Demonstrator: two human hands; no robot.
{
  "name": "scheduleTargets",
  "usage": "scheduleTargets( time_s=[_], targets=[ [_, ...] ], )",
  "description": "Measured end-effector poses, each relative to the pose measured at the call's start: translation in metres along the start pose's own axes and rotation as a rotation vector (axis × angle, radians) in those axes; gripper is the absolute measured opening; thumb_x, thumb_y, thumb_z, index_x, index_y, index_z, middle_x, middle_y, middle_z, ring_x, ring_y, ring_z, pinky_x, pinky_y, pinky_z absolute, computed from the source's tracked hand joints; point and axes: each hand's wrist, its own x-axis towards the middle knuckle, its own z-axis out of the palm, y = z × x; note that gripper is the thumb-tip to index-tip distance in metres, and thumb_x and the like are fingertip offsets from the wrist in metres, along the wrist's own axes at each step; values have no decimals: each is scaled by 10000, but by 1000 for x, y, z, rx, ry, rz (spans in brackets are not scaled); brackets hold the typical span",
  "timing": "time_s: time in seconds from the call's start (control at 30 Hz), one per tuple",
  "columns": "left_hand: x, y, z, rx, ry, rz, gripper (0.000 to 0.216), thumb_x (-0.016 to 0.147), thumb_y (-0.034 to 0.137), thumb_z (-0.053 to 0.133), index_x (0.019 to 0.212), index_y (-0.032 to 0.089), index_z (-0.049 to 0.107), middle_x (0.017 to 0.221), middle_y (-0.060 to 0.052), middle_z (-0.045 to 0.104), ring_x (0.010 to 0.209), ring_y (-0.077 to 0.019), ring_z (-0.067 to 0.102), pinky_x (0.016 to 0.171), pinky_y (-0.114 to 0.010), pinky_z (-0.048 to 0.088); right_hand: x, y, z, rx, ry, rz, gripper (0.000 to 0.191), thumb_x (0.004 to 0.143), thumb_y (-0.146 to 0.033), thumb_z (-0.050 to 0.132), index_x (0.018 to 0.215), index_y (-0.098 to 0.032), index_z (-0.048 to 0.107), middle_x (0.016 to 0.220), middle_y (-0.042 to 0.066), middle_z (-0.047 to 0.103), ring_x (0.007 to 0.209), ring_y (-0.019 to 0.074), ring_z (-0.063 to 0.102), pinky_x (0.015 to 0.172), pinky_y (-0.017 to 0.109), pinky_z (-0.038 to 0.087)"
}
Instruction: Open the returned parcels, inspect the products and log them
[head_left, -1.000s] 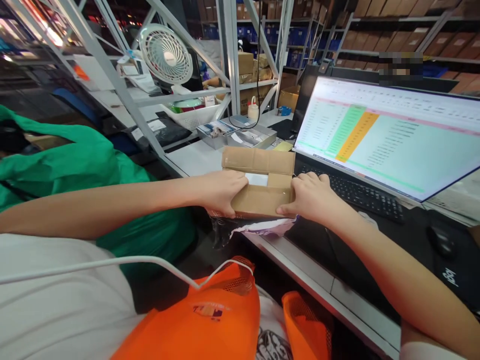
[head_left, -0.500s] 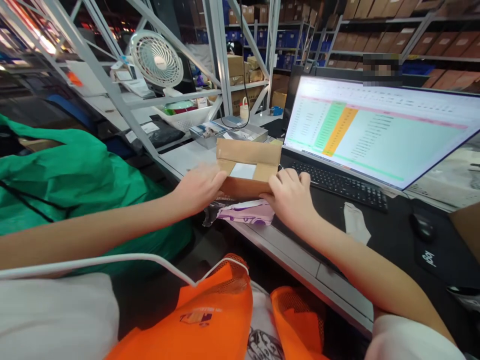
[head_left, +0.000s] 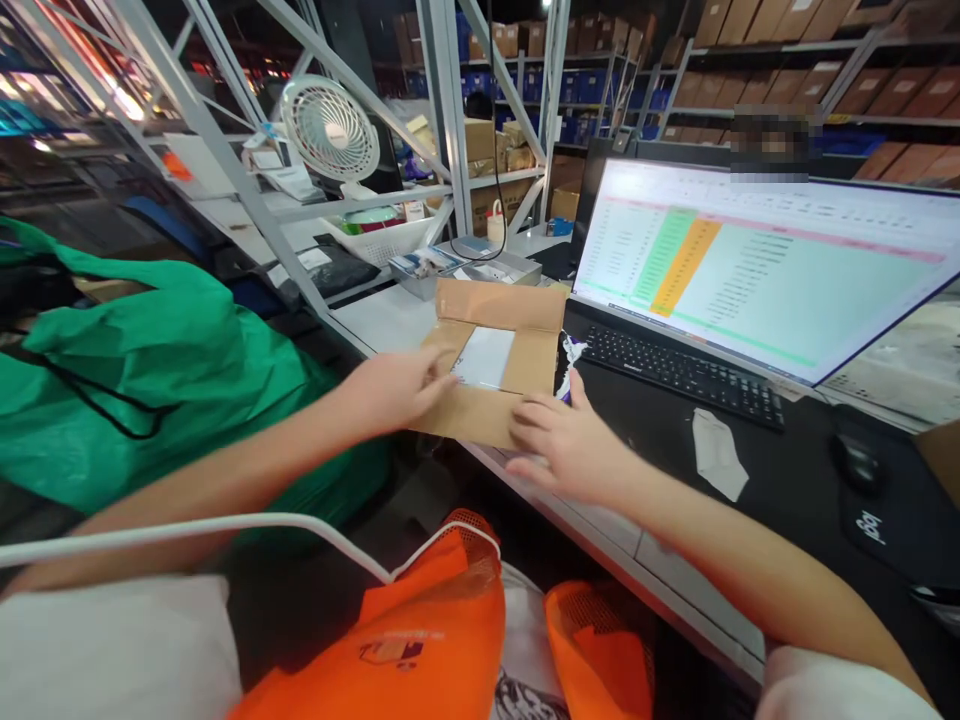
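Note:
An unfolded brown cardboard box [head_left: 536, 360] lies with its lid up, its front flap spread toward me over the desk edge. Inside it shows a flat white item [head_left: 486, 358]. My left hand [head_left: 394, 388] is at the box's left side, fingers partly bent and apart, their tips near the white item's left edge. Across the front flap, my right hand [head_left: 574, 445] rests with fingers stretched and thumb raised. Beyond that thumb, part of a crumpled white-and-purple wrapper [head_left: 572, 352] shows beside the box.
A keyboard [head_left: 682, 378], a monitor [head_left: 757, 260] and a mouse [head_left: 857, 462] are to the right. A white paper piece [head_left: 718, 453] lies on the black mat. Green fabric [head_left: 157, 370] bulks at the left; a fan [head_left: 332, 130] stands behind metal framing.
The box's front wall has folded down toward me, showing more of the white item. My right hand has moved down with the flap; my left hand has shifted slightly lower.

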Motion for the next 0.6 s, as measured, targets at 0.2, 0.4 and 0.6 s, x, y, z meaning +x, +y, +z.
scheduleTargets(
  time_s=[0.2, 0.4, 0.6],
  targets=[
    [92, -6, -36, 201, -345, -44, 958, 762, 635, 634, 1535, 96, 459, 1475, -240, 569, 1264, -391, 610, 1001, -397, 509, 79, 43, -26, 323, -54, 23, 348, 1060, -344, 464, 963, -153, 738, 1118, 132, 723, 1096, 259, 634, 1008, 402, 471],
    [99, -66, -50, -293, -344, -81, 819, 750, 444, 526, 1513, 149, 489, 1372, -146, 674, 1124, -306, 698, 834, -325, 572, 82, 61, -18, 207, 79, 43, 206, 952, -242, 482, 800, -200, 614, 870, 67, 681, 875, 229, 623, 994, 433, 454],
    [59, -135, -4, -808, -65, -249, 704, 767, 617, 641, 1330, 196, 674, 1312, -109, 725, 1147, -308, 701, 862, -345, 606, -8, 86, -24, 372, 311, 134, 290, 994, -207, 445, 1035, -253, 728, 1199, 44, 750, 1277, 255, 629, 1232, 559, 316]
  ],
)
